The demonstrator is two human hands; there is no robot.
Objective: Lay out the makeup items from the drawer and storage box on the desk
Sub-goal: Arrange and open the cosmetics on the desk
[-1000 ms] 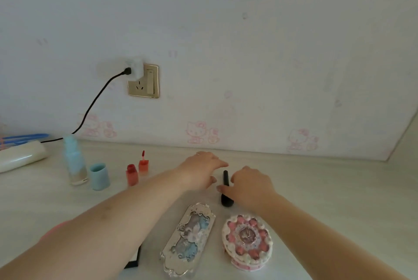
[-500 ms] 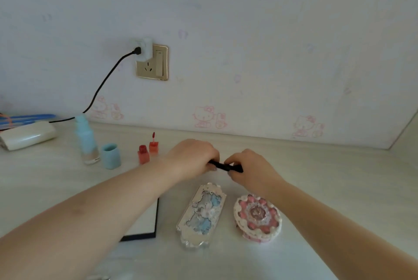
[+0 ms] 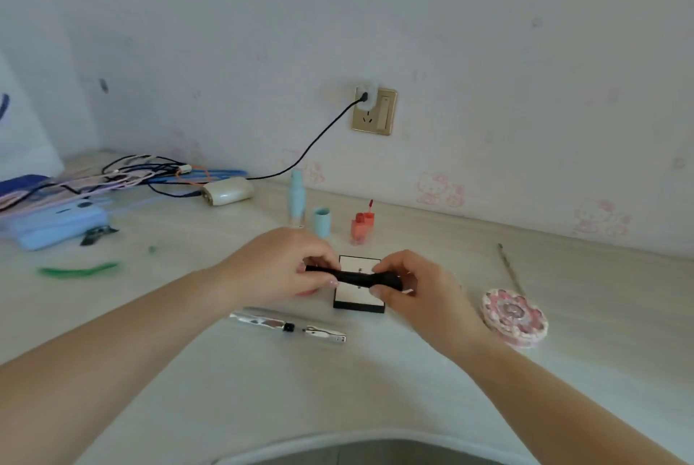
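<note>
At the far left of the pale wood-grain desk (image 3: pixel 375 382), around ten o'clock, a light blue flat case (image 3: pixel 56 226) lies under a tangle of blue, black and pink cables (image 3: pixel 124 179); just below it sits a blurred green strip (image 3: pixel 77 270). Right of the cables rests a cream rounded plastic charger (image 3: pixel 227 191), its black cord running up to a gold wall socket (image 3: pixel 374 111) at twelve o'clock.

Further right stand a slim pale blue bottle (image 3: pixel 296 198), a short pale blue cylindrical cap (image 3: pixel 322 222) beside it, and a small coral-red lip gloss bottle (image 3: pixel 362 226) with its wand upright.

At the centre, the left hand (image 3: pixel 279 265) pinches the thin end of a slim black makeup tube (image 3: pixel 355 276), while the right hand (image 3: pixel 411 286) is closed around its thicker end. The tube is held level above a white square compact with a black edge (image 3: pixel 358 290) lying on the desk. At six o'clock from the left hand lies a long silver ornate palette (image 3: pixel 287 327), seen edge-on.

At three o'clock sits a round pink flower-patterned compact (image 3: pixel 514 316), and behind it a thin dark stick (image 3: pixel 510 269) lies on the desk.
</note>
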